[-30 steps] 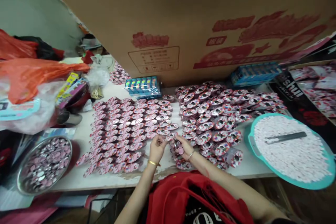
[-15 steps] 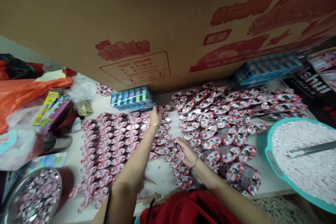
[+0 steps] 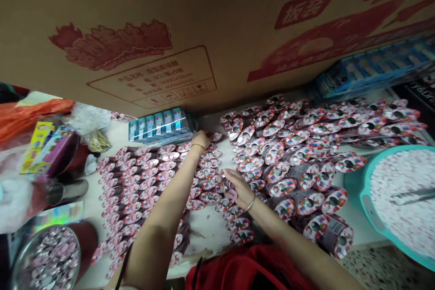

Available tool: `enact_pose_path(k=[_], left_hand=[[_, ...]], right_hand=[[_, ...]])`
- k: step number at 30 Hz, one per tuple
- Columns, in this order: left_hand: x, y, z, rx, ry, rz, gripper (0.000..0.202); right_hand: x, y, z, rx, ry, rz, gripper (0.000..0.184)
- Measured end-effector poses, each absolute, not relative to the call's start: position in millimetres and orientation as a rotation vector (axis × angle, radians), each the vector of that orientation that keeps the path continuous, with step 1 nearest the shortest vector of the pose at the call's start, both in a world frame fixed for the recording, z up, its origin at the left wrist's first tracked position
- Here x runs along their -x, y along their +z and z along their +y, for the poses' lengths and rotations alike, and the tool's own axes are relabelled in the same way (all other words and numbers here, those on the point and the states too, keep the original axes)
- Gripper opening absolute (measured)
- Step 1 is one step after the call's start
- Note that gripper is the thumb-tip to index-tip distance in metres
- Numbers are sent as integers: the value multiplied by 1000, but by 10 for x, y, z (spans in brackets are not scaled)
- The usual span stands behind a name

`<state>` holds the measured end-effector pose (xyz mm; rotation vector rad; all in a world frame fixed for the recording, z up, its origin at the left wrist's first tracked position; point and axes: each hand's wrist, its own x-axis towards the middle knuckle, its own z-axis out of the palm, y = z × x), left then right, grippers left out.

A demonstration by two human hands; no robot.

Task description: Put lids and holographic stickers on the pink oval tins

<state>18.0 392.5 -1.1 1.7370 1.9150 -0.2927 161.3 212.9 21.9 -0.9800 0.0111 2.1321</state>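
Observation:
My left hand [image 3: 201, 138] reaches to the back of the middle rows, its fingers pressed together beside a printed packet [image 3: 216, 137]. Whatever is between those fingertips is hidden. Closer to me, my right hand [image 3: 239, 190] is cupped around several small round pink pieces [image 3: 231, 193] with shiny silver rims. Rows of standing packets [image 3: 139, 181] with red and white oval tops spread to the left, with pink rounds on many tops. More packets [image 3: 272, 145] are crowded on the right, and many of their tops show dark round holes.
A large cardboard box [image 3: 190, 13] walls off the back. Blue packs stand before it, left [image 3: 159, 127] and right [image 3: 374, 70]. A metal bowl [image 3: 79, 253] of pink-silver rounds is at front left. At right, a turquoise basin [image 3: 369, 208] holds pale bits and a metal tool [image 3: 413, 196].
The view has moved closer to the box and tilted slightly. My left hand has lowered toward the packet at the back. My right hand still holds the pink pieces.

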Motion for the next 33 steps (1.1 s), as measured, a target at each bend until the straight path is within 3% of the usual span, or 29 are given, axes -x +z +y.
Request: enact_pose_path(k=[14,17,20,24,28,33], left_hand=[[-273,127,3951,-1769,-505,1875,36],[-222,252,3688,-1875,-125,1891,40],[-92,363,3304,-1863,335,1530,33],[39,393,2849,-1496,328,1125,24],[61,304,2792,-1231,333,1336,28],[101,189,3240,-1489,139,1979,18]], right_hand=[[-1480,284,2275,909,2108,-28,42],[-1483,280,2258,911,2064,5,43],[-1475,273,2252,920,2054,39,44],[-1403,239,2285,960,2040,54,47],[-1345,183,2340,969,2025,56,41],[-1400,136,2360,882,2148,238,25]])
